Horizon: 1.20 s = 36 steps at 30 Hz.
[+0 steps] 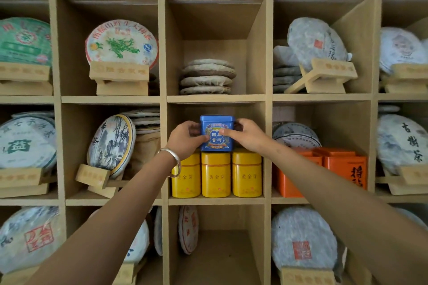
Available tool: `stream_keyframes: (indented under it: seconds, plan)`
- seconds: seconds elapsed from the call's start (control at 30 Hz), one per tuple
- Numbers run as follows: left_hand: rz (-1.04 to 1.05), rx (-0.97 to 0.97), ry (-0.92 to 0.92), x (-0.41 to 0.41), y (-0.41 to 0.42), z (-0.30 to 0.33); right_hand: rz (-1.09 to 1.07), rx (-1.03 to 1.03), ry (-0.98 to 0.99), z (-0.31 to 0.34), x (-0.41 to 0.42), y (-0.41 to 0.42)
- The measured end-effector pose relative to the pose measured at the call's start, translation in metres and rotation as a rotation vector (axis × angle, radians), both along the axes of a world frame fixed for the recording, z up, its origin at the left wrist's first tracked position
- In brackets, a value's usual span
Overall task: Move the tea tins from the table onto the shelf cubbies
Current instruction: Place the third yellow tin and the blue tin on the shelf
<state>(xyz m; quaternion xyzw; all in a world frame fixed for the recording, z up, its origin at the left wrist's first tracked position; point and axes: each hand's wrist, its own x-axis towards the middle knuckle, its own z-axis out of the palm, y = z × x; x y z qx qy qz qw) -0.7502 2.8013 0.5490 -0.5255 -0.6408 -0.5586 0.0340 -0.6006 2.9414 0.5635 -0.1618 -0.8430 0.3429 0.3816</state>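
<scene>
The blue tin (217, 133) stood on top of the yellow tins (216, 174) in the middle cubby (216, 200) of the shelf; it looked light, stiff and smooth (likely slippery metal), best taken by its flat sides. The left hand (186, 137) and right hand (246, 134) pinched it from either side, fingers curled round its edges; thumbs pressed its front.

head-worn view, facing shelf cubbies (216, 99), close

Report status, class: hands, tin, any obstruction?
Left hand and right hand both grip blue tin. Tin sits atop yellow tins in the middle cubby. Nothing in the way.
</scene>
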Motion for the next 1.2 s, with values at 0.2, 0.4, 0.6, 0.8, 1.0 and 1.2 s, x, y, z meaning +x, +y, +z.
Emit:
stream_keyframes:
  seconds: [0.2, 0.4, 0.6, 0.8, 1.0, 1.2]
  plan:
    - [0.058, -0.029, 0.031, -0.008, 0.001, 0.0, 0.026, -0.013, -0.013, 0.003, -0.009, 0.0]
    - [0.065, -0.038, 0.023, -0.007, 0.001, 0.002, -0.004, -0.015, -0.033, 0.005, -0.011, -0.001]
    - [0.051, -0.064, -0.014, -0.005, 0.003, 0.002, -0.039, -0.017, -0.063, 0.004, -0.01, 0.0]
    - [0.053, -0.064, -0.021, -0.004, 0.004, 0.003, -0.063, -0.024, -0.069, 0.006, -0.013, 0.002]
    - [0.075, -0.055, -0.018, -0.005, 0.005, 0.001, -0.064, -0.011, -0.085, 0.006, -0.017, 0.003]
    - [0.087, -0.039, -0.002, -0.007, 0.005, 0.003, -0.079, 0.006, -0.109, 0.007, -0.015, 0.002]
